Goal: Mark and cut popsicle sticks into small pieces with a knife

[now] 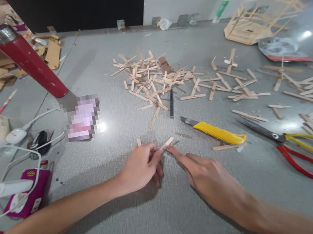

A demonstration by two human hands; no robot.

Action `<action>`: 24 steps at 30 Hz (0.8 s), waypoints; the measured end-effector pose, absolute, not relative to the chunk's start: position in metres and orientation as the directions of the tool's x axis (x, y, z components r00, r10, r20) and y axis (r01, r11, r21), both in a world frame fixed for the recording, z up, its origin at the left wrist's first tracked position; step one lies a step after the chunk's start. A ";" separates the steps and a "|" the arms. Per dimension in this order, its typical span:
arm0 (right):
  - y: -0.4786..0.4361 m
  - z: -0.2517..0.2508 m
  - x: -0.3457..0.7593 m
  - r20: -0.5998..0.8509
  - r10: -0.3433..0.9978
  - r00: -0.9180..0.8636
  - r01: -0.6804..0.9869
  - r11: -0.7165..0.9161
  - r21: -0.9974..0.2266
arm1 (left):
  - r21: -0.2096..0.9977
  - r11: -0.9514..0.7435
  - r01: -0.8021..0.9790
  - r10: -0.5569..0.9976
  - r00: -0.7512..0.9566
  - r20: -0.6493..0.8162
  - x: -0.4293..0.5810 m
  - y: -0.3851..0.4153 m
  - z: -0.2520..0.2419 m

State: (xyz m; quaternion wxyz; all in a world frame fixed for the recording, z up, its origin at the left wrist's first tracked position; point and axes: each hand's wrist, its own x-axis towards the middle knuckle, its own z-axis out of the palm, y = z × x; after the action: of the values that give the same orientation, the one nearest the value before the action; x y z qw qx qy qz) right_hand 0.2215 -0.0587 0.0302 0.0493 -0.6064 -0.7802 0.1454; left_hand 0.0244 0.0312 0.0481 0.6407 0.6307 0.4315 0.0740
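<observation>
My left hand (141, 167) is closed in a pinch on a short wooden craft stick (166, 144) just above the grey floor mat (149, 211). The stick points up and to the right out of the fingers. My right hand (206, 176) reaches in from the lower right. Its index finger is stretched out and its tip touches the stick close to my left fingertips. Its other fingers are curled loosely and hold nothing. A stick stub (139, 142) shows behind my left knuckles.
A heap of craft sticks (152, 79) lies beyond my hands, with more scattered at the right. A yellow utility knife (215, 133) and red-and-yellow scissors (298, 148) lie to the right. A stick frame model (263, 17) stands far right. A red tube (27, 61), cables and clutter fill the left.
</observation>
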 end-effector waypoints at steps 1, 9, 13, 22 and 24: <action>-0.059 0.031 0.221 -0.111 0.962 -0.250 0.938 0.212 -0.275 | 0.877 0.190 0.441 0.642 0.621 -0.451 0.024 0.031 0.047; -0.057 0.034 0.215 -0.107 0.969 -0.223 0.923 0.174 -0.342 | 0.891 0.142 0.431 0.679 0.612 -0.404 0.025 0.028 0.042; -0.055 0.035 0.214 -0.111 0.972 -0.207 0.905 0.147 -0.399 | 0.895 0.151 0.420 0.675 0.617 -0.404 0.025 0.029 0.042; -0.051 0.065 0.194 -0.253 0.956 -0.147 0.985 0.165 0.055 | 0.893 0.087 0.442 0.670 0.637 -0.381 0.024 0.028 0.043; -0.050 0.072 0.186 -0.267 0.953 -0.141 0.976 0.179 0.124 | 0.887 0.076 0.456 0.671 0.634 -0.384 0.024 0.028 0.044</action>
State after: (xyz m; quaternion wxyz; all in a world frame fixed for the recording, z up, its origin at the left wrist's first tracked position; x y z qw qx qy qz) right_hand 0.1856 -0.0500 0.0723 -0.1435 -0.6394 -0.7543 0.0397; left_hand 0.0241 0.0279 0.0443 0.6025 0.6738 0.4183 0.0892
